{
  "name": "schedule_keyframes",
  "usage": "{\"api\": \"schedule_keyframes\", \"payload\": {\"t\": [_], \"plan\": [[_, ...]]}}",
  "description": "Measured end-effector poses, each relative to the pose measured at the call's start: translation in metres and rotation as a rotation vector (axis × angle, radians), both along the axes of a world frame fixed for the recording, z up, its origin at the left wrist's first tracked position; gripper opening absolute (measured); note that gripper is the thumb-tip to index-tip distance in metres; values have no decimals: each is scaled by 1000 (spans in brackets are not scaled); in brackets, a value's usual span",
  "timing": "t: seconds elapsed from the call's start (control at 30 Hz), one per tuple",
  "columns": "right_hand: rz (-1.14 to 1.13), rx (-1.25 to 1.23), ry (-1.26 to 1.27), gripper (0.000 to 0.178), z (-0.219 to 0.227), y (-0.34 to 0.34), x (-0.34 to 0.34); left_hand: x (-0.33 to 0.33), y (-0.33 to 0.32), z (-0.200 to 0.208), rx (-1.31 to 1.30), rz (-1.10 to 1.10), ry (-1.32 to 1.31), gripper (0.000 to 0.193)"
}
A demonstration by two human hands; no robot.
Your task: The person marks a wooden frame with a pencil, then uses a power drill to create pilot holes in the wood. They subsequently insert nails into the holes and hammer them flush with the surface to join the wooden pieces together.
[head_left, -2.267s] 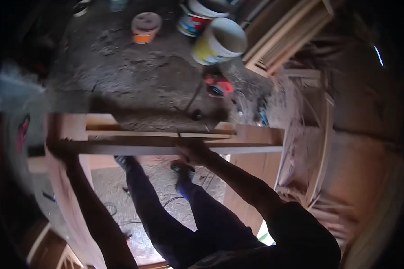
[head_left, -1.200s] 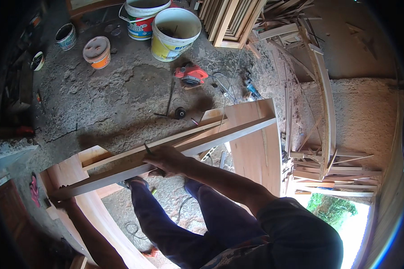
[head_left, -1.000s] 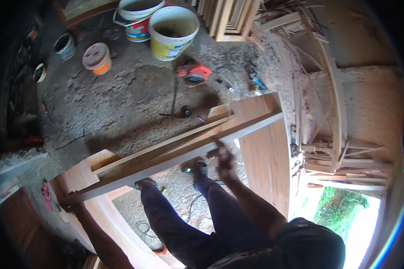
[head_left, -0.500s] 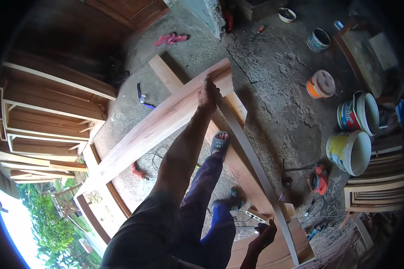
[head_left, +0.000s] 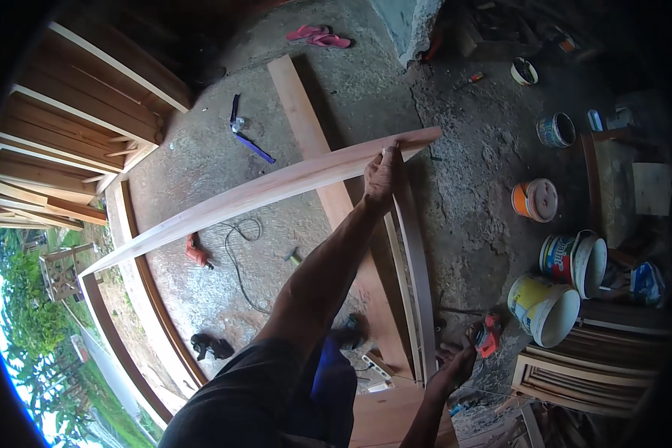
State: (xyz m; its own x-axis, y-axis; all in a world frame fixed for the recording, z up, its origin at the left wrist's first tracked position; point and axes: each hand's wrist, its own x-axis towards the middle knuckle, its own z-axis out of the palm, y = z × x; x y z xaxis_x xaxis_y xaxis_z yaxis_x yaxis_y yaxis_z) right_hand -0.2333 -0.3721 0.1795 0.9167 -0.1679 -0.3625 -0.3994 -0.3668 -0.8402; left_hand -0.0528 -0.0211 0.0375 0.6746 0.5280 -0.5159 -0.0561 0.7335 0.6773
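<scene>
My left hand (head_left: 383, 178) is closed around the upper corner of a large pale wooden frame (head_left: 276, 184). One long board of it runs down to the far left, and another (head_left: 417, 276) comes down toward my right hand. Beside that board's lower end, my right hand (head_left: 455, 367) has its fingers curved and thumb apart; the fingertips are at the board's edge, and whether they touch it is hard to see. Under the frame a wide flat plank (head_left: 300, 104) lies across the floor. Part of it is hidden by my left arm.
A red power drill (head_left: 196, 252) with a dark cord lies on the concrete, near a hammer (head_left: 293, 257). Another red power tool (head_left: 488, 336) is beyond my right hand. Paint buckets (head_left: 543, 310) line the right side. Wooden frames lean at left (head_left: 89, 127) and lower right (head_left: 575, 381). Pink sandals (head_left: 319, 35) lie far off.
The frame has turned more on edge, its held corner moving right and slightly down with my left hand. My right hand has come closer to the board. The view has shifted.
</scene>
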Motion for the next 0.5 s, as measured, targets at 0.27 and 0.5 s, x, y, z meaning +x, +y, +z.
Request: {"api": "schedule_keyframes", "payload": {"t": [0.27,0.5], "plan": [[79,94,-134,65,-19,36,49,5,-2,3,25,39,-12,36],[121,46,-69,67,-21,43,53,2,-3,2,8,28,42,39]]}}
